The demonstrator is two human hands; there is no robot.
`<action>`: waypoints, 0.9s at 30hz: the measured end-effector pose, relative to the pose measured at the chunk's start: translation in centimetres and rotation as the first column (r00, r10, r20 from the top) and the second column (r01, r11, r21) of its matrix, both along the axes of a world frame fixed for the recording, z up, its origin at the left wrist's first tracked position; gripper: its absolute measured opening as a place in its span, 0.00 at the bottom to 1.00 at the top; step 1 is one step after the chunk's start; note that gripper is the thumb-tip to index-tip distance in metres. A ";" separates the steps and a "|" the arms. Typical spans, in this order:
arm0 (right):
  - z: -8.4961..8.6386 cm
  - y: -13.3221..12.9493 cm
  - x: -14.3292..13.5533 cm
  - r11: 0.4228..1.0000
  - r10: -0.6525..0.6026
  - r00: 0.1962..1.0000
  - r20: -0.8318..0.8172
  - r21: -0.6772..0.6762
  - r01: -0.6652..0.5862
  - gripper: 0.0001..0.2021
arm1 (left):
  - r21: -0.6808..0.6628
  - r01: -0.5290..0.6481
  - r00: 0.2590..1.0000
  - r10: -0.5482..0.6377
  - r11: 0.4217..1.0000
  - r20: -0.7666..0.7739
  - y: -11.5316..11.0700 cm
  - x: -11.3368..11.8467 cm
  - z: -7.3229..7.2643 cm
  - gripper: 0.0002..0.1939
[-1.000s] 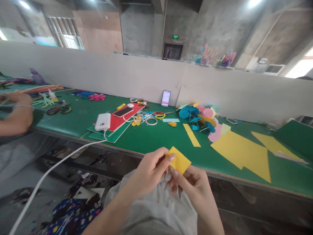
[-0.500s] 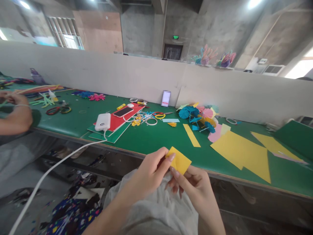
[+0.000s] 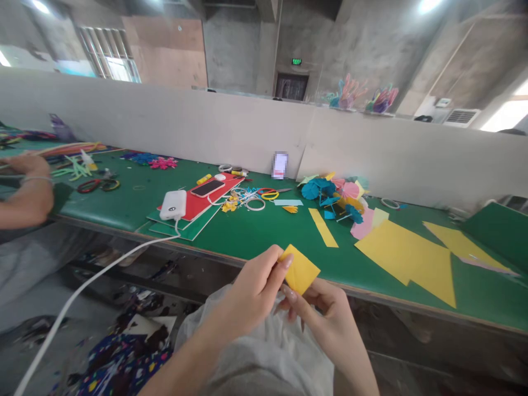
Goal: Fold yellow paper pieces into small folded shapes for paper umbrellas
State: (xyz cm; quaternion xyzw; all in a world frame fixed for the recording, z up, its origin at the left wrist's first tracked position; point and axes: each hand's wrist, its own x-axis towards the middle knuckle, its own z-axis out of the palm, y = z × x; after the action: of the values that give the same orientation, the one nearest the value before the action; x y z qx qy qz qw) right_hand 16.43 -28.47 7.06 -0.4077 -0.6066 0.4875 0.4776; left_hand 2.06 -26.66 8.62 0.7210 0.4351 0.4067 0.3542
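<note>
A small square of yellow paper (image 3: pixel 303 269), with a crease across it, is held up over my lap near the table's front edge. My left hand (image 3: pixel 262 280) pinches its left corner between thumb and fingers. At the lower corner, my right hand (image 3: pixel 322 308) has its thumb against the paper, with the fingers curled behind and partly hidden. A yellow paper strip (image 3: pixel 324 228) lies on the green table (image 3: pixel 256 234) beyond my hands. To its right is a large yellow sheet (image 3: pixel 408 258) with a notched edge.
Paper umbrellas (image 3: pixel 330 192) cluster at the back right. Scissors (image 3: pixel 272 193) lie mid-table among paper scraps. On red and green boards to the left rest a phone (image 3: pixel 208 188) and a white power bank (image 3: pixel 173 205), whose cable hangs off the edge. A co-worker's arm (image 3: pixel 31 192) is at far left.
The yellow paper has shifted slightly left and turned a little in my hands. My right hand has moved a little left, its thumb sliding toward the lower corner.
</note>
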 end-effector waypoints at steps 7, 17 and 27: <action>-0.1 0.1 0.2 1.000 -0.005 1.000 -0.023 -0.026 0.004 0.10 | 0.077 -0.048 0.998 0.051 0.996 -0.037 0.1 0.3 -0.4 0.15; -0.6 0.1 0.4 0.997 -0.038 0.999 0.029 0.066 0.036 0.09 | 0.124 -0.077 0.997 0.079 0.989 -0.015 0.1 0.5 -0.5 0.15; -0.8 0.1 0.4 0.999 -0.046 0.996 -0.072 0.016 0.048 0.07 | 0.172 -0.111 0.994 0.105 0.979 0.042 0.3 0.5 -0.7 0.15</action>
State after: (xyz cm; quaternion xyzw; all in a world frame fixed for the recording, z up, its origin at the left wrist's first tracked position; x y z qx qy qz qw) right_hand 16.80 -28.35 6.21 -0.4000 -0.5836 0.4851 0.5138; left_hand 2.51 -26.34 7.92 0.7177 0.4306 0.4735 0.2742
